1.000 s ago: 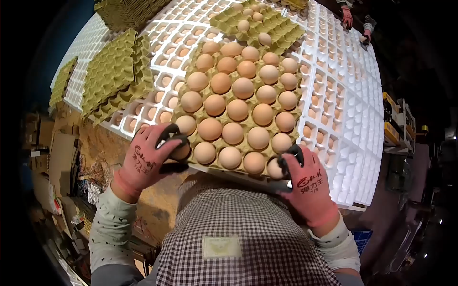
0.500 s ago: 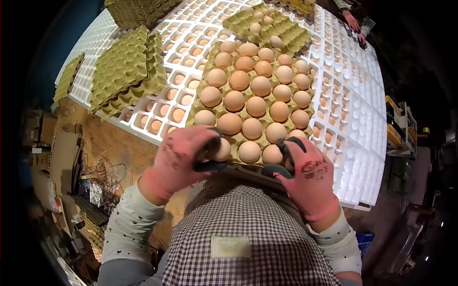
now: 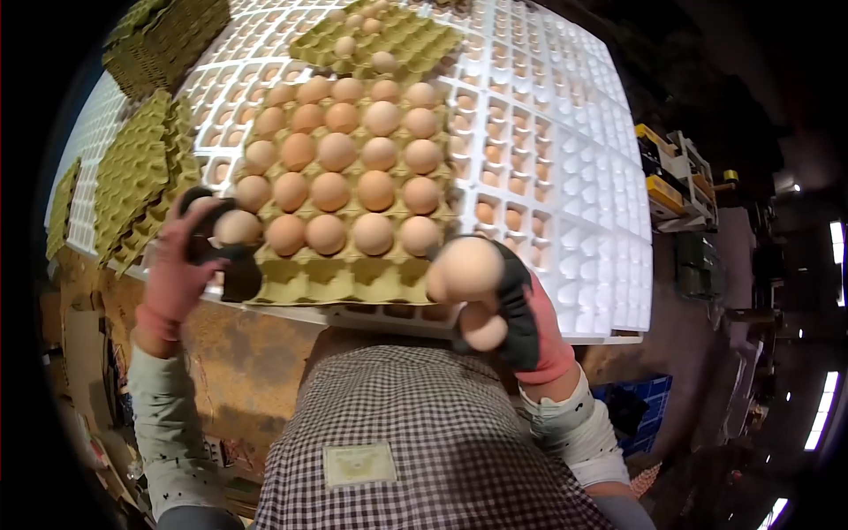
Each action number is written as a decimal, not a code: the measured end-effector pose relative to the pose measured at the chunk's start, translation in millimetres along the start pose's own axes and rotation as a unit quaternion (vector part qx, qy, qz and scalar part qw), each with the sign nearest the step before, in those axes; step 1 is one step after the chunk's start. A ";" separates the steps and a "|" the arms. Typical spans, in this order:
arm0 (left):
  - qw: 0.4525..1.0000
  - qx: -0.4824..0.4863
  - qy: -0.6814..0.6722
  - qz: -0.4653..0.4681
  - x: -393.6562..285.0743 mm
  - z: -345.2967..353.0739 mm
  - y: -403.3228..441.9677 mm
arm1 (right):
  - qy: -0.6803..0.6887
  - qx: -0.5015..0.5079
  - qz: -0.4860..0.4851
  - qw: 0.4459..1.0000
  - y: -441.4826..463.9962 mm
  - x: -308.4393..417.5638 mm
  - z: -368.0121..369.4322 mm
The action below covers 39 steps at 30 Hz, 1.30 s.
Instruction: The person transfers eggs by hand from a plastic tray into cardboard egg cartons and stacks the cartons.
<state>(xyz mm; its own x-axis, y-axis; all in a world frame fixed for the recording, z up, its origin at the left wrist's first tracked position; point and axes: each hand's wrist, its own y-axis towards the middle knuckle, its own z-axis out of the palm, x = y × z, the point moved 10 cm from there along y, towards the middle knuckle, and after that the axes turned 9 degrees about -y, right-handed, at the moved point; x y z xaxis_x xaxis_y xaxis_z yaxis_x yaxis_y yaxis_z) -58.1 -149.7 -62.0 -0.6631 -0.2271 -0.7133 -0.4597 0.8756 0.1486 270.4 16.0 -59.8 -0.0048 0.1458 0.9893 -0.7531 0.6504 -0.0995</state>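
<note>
"What's over on the left?"

"Green cartons (image 3: 132, 177) lean together at the left, below a tall stack of cartons (image 3: 168, 44) in the upper left. Beside them, the left hand (image 3: 175, 269), in a pink and black glove, curls its fingers around a pale egg (image 3: 202, 208). Another egg (image 3: 237, 228) is at its fingertips; I can't tell whether that one is lifted."

"And in the middle?"

"The big egg tray (image 3: 340, 281), with rows of brown eggs (image 3: 330, 191) and its green front edge showing. A smaller-looking carton (image 3: 411, 44) with a few eggs is above it, and a checked apron (image 3: 380, 415) is below."

"The right hand (image 3: 533, 327)?"

"Closed around two eggs (image 3: 473, 267), one above the other, at the tray's front right corner. White trays (image 3: 583, 194) spread beyond it, with a blue crate (image 3: 649, 411) at lower right."
</note>
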 end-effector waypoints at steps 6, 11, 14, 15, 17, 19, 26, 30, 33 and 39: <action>0.848 0.176 -0.494 -0.073 -152.9 114.1 -33.5 | -0.132 -0.216 0.136 0.958 -87.7 -26.4 -159.3; 0.930 0.278 0.019 0.241 -268.8 298.6 -44.4 | -0.577 -0.152 0.066 0.800 -118.3 -38.4 -210.5; 0.947 0.212 0.154 0.188 -235.2 332.8 -32.2 | -0.712 -0.058 0.039 0.699 -106.6 -61.8 -186.5; 0.946 0.222 0.164 0.167 -234.4 334.5 -31.7 | -0.703 -0.067 0.019 0.707 -104.9 -58.7 -186.9; 0.947 0.233 0.187 0.122 -234.2 329.3 -29.2 | -0.687 -0.068 -0.005 0.723 -94.7 -54.4 -193.9; 0.932 0.228 0.251 0.131 -219.0 339.8 -37.4 | -0.679 -0.078 -0.093 0.724 -78.6 -41.8 -191.8; 0.943 0.172 0.093 0.270 -286.2 345.2 -36.4 | -0.689 -0.121 -0.067 0.711 -56.1 -47.4 -230.1; 0.942 0.267 0.070 0.189 -261.7 391.0 -37.7 | -0.728 -0.120 -0.031 0.674 -68.3 -94.1 -251.3; 0.965 0.134 -0.068 0.214 -268.0 379.7 -6.5 | -0.706 -0.141 -0.032 0.694 -71.2 -107.0 -261.5; 0.941 0.127 -0.114 0.294 -287.3 355.0 -13.0 | -0.638 -0.182 -0.058 0.746 -61.1 -77.1 -246.8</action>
<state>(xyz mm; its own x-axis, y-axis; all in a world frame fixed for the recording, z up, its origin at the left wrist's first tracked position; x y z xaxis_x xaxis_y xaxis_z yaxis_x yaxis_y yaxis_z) 348.1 55.5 -102.1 -0.6009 0.4000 -0.6921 0.1212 0.9014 0.4157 479.2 149.1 -156.2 -0.7505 -0.6051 0.2657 -0.5705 0.7962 0.2017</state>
